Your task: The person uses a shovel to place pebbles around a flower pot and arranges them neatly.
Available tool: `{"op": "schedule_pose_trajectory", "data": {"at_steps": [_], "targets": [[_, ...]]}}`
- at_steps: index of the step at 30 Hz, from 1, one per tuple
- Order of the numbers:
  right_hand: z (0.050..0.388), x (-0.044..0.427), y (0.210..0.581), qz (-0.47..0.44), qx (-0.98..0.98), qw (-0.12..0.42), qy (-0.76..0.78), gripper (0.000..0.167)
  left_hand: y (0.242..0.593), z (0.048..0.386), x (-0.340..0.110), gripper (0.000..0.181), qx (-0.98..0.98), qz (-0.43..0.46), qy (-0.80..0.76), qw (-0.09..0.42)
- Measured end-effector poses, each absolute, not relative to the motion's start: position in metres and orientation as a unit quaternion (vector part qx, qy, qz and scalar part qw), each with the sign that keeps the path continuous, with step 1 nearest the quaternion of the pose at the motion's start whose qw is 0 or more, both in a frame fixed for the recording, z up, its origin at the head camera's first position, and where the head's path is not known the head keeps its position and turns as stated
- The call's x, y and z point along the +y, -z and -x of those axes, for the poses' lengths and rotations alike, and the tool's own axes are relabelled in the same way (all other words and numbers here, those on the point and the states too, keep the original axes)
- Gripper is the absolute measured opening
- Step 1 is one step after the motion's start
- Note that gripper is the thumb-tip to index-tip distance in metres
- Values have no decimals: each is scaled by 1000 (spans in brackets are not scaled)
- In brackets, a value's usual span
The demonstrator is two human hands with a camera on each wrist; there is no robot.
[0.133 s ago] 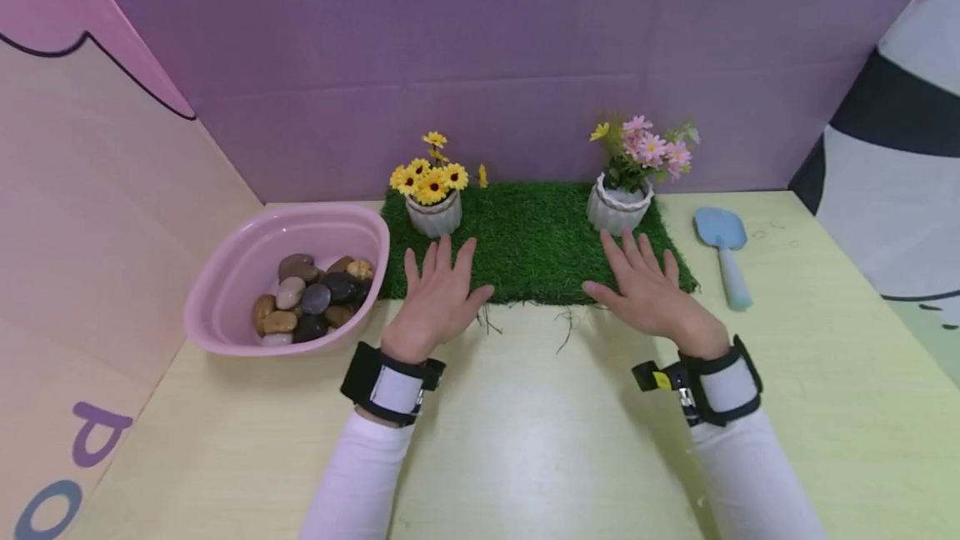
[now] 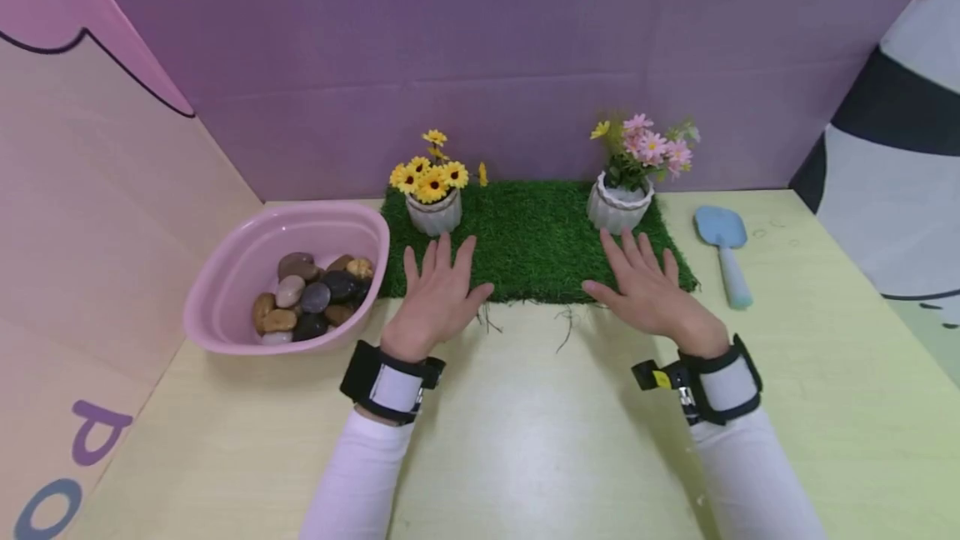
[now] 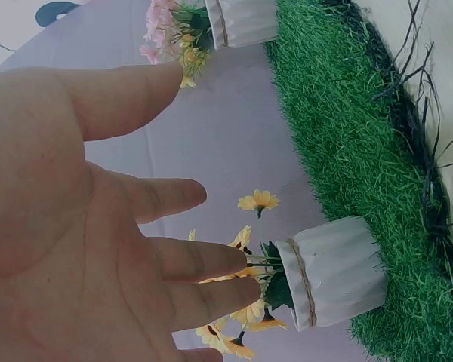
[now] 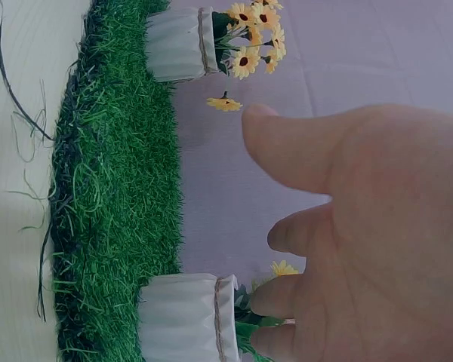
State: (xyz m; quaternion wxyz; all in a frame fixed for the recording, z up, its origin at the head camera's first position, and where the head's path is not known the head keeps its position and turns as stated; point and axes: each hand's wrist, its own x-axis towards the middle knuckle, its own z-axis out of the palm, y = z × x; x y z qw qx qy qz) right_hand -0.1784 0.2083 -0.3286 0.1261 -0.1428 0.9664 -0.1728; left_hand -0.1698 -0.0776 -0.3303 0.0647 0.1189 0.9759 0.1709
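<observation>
My left hand (image 2: 438, 298) is held palm down with its fingers spread, in front of a white pot of yellow flowers (image 2: 433, 182). In the left wrist view that white pot (image 3: 336, 271) shows a twine band, apart from the fingers. Over to the right, my right hand (image 2: 648, 294) is spread the same way, in front of a white pot of pink flowers (image 2: 618, 205). Both pots stand on a green artificial grass mat (image 2: 536, 244). Neither hand holds anything. The right wrist view shows the right palm (image 4: 392, 249) beside the nearer pot (image 4: 185, 320).
A pink basin (image 2: 217, 307) with several smooth stones (image 2: 316, 298) sits left of the mat. Right of it lies a blue toy shovel (image 2: 723, 244). Loose dark strands (image 2: 566, 327) trail from the mat's front edge onto the pale table (image 2: 517, 440). A purple backdrop (image 2: 525, 48) rises behind.
</observation>
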Motion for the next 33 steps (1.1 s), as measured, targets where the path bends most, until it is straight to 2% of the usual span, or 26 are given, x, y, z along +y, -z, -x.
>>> {"op": "schedule_pose_trajectory", "data": {"at_steps": [10,21,33], "targets": [[184,212,332,137,965,137,179,84,326,170,-79,71,975,-120,-176,59],[210,236,353,99,968,160,169,87,323,172,-77,72,975,-119,-178,63],[235,231,361,58,970,190,141,95,326,168,-79,72,976,-120,-172,60]]}}
